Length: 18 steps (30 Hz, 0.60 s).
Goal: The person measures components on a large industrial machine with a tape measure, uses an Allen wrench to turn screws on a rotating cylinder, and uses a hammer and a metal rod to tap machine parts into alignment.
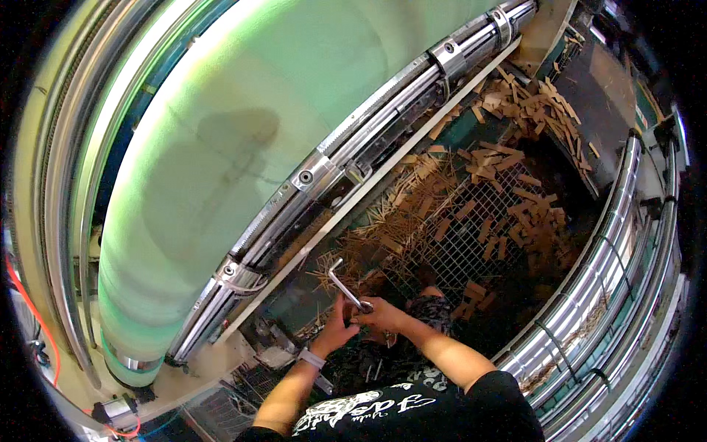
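Note:
An L-shaped metal hex key [346, 286] points up and away from me, its short bent end free in the air. My right hand [381, 315] grips the lower end of its long arm. Close against it, my left hand [335, 335] has its fingers bent beside the shaft; what they hold, if anything, is hidden. A band is around my left wrist. Beyond my hands runs a long metal rail [283, 210] with clamp collars and bolts, among them a collar [308, 177] with a socket-head bolt.
A large pale green roller or sheet [221, 147] fills the upper left. Below the rail, cardboard scraps [508, 158] lie scattered over a metal grating [471, 236]. Shiny rollers [582, 309] with dark cords curve along the right. An orange cable [37, 317] hangs at the far left.

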Motion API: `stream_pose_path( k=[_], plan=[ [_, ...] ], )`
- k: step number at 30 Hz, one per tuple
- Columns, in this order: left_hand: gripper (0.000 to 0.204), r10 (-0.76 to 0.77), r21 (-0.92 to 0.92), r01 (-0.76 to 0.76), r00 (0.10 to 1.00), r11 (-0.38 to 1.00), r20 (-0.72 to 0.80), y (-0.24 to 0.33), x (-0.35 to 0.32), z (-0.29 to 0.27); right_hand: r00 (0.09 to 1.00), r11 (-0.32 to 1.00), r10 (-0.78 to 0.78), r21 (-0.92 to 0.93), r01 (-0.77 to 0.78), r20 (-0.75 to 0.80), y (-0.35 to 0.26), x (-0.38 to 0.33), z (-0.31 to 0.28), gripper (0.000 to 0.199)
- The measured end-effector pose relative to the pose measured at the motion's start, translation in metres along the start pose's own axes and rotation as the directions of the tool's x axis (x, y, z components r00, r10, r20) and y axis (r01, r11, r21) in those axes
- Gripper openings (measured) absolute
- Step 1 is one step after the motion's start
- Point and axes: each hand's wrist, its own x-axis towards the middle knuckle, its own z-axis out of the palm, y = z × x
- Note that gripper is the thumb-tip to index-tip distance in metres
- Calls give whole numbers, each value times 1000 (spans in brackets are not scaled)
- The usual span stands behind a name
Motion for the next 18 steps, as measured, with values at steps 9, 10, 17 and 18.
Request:
stream_pose_path(
  k=[9, 10, 17, 18],
  plan=[
    [27, -220, 173, 220, 975, 960, -24, -50, -53, -38, 986, 970, 166, 178, -167, 18, -45, -6, -34, 15],
    [24, -230, 209, 234, 972, 949, -45, -45, -56, -47, 985, 967, 156, 216, -137, -76, -48, -6, -47, 15],
    [18, -260, 395, 397, 897, 828, -356, -12, -4, -85, 789, 985, -151, -21, 173, -595, -29, -4, -120, 15],
    [18, -119, 388, 307, 891, 869, -438, 3, 16, -82, 782, 995, -83, -90, 35, -617, -9, -7, -127, 41]
  ],
)
